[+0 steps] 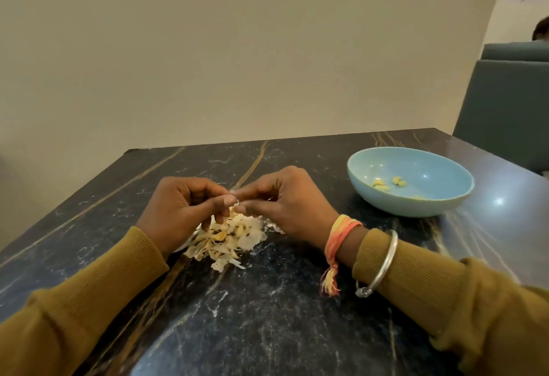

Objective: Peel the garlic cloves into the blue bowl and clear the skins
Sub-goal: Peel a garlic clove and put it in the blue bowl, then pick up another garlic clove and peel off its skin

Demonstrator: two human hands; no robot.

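Tabletop (267, 322) bears skins (228, 240) centrally, blue bowl (411, 207) near edge.

Table (267, 316) black marble, gold and white veins. Bowl (416, 209) light blue; cloves (381, 187) pale yellow. Skins (231, 239) white, tan. Sleeves (89, 295) mustard. Wrist thread (341, 231) orange-yellow; bangle (386, 259) silver.

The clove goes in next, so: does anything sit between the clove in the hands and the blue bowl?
Nothing visible. The left hand and right hand pinch the garlic clove over the skins; only bare table lies between it and the blue bowl.
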